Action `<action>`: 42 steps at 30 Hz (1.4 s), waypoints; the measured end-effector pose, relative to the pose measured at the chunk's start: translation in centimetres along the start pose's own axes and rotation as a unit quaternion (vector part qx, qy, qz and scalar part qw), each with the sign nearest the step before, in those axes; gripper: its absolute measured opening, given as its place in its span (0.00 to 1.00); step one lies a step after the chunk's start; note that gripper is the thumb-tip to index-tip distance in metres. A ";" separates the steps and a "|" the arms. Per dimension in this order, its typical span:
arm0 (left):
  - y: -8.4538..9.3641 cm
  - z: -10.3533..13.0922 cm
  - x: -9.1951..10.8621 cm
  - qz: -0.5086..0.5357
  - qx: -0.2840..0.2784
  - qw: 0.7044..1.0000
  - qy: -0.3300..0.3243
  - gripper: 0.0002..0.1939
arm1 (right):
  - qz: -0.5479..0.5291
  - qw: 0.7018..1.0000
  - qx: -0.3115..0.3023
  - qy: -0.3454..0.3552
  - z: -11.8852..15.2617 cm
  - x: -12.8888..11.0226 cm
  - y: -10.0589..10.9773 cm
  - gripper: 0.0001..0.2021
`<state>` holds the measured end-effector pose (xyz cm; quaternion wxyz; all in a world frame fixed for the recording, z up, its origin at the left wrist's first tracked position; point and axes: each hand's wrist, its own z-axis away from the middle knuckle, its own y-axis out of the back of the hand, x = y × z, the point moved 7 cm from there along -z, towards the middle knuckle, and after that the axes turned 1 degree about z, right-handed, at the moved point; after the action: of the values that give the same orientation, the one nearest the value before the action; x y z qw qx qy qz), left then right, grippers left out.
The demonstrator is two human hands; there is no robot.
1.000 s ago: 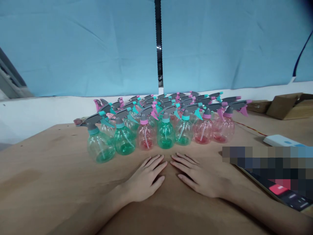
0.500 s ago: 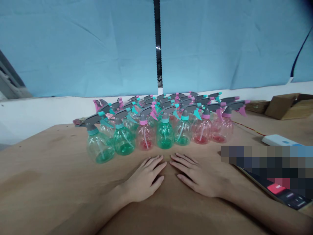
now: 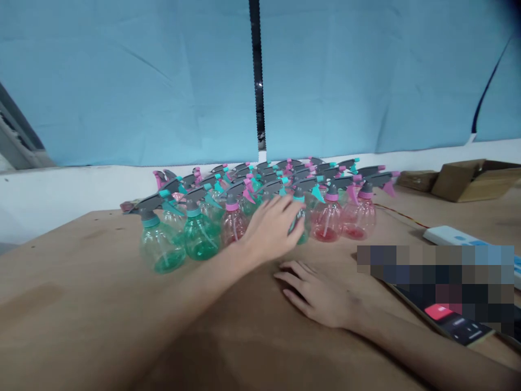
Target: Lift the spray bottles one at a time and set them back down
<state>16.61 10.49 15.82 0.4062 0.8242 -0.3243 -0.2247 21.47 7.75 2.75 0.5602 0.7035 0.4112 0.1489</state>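
Observation:
My left hand [image 3: 273, 227] is raised to the front row of spray bottles, in front of a green one whose grey trigger head [image 3: 272, 187] shows above my knuckles. Its fingers are bent but apart, and the hand hides most of that bottle's body. Between thumb and fingers I see part of a neighbouring green spray bottle [image 3: 302, 232]. To the left of the hand stands a pink spray bottle [image 3: 232, 221], partly covered by it. My right hand [image 3: 319, 296] rests palm down on the wooden table [image 3: 93, 304], fingers spread, holding nothing.
More green [image 3: 201, 236] and pink spray bottles [image 3: 326, 220] stand upright in close rows. At right are a phone [image 3: 456, 320], partly blurred out, a white power strip [image 3: 445, 236] and an open cardboard box [image 3: 468, 182]. A blue sheet [image 3: 163, 81] hangs behind.
My left hand has lifted off the table and moved forward and right to the middle front bottle. My right hand stays on the table. The view has shifted slightly.

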 end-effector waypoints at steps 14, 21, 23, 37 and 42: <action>-11.3 -20.9 -3.8 -0.003 -0.279 0.959 0.044 0.13 | -0.013 1.000 0.001 -0.018 -0.1 0.4 -0.4 0.17; -12.1 -21.5 -4.8 0.002 -0.269 0.962 0.054 0.20 | -0.022 1.000 0.013 -0.010 -0.1 0.3 -0.2 0.17; -11.5 -21.7 -5.1 0.010 -0.250 0.967 0.055 0.18 | -0.018 1.000 0.014 -0.011 -0.1 0.3 -0.2 0.17; 5.4 -21.6 -5.4 0.068 0.040 0.997 0.024 0.12 | -0.012 1.000 -0.001 -0.018 0.1 0.4 -0.3 0.18; 13.4 -15.2 -5.6 0.119 0.166 0.978 0.051 0.11 | -0.013 1.000 0.014 -0.007 0.1 0.2 -0.1 0.17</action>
<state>17.71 16.35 35.98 0.3034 0.8464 -0.4313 -0.0753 21.65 7.86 2.54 0.5549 0.7072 0.4181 0.1305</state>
